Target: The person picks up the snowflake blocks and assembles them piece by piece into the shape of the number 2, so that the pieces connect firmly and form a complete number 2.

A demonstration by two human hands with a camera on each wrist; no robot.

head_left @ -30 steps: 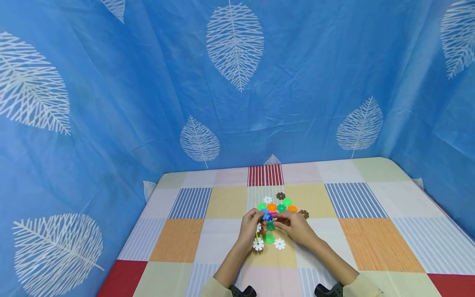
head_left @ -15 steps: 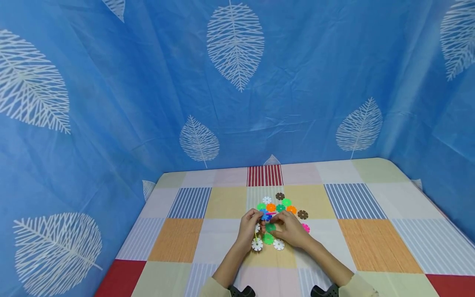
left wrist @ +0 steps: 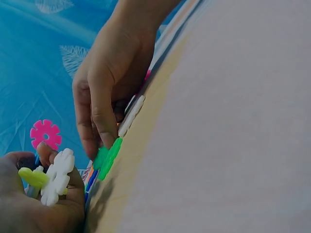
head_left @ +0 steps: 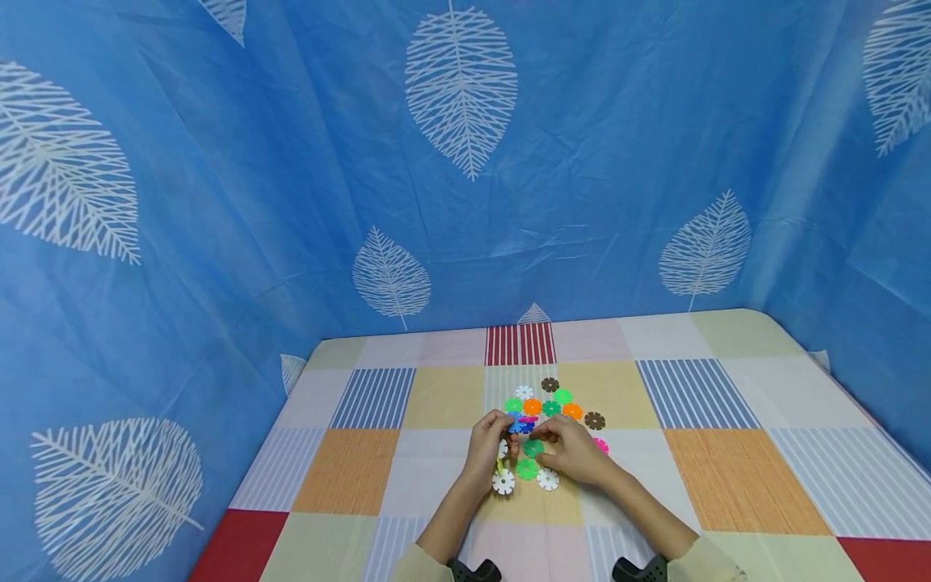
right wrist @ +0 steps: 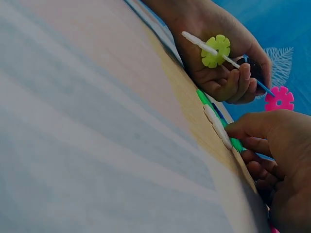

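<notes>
My left hand [head_left: 486,449] holds a chain of interlocking notched plastic discs, its fingers curled round it. The chain has a white disc [left wrist: 58,177], a yellow-green disc [right wrist: 215,51], a blue disc [head_left: 515,422] and a pink disc [right wrist: 279,99] at its far end; a dark disc [right wrist: 253,69] is partly covered by the fingers. My right hand [head_left: 576,449] is low over the table, thumb and fingers pinching a dark green disc [head_left: 533,449]. Beside it lie a light green disc [head_left: 527,470] and a white disc [right wrist: 217,127].
Beyond the hands lie several loose discs, among them an orange disc [head_left: 572,411], a brown disc [head_left: 595,420] and a white disc [head_left: 524,392]. A pink disc [head_left: 600,445] lies right of my right hand. A patchwork cloth [head_left: 429,469] covers the table; a blue leaf-print curtain [head_left: 582,202] surrounds it.
My right hand has drawn back from the held chain and come down to the dark green disc, which has shifted slightly. The left hand keeps its hold, the chain tipping a little.
</notes>
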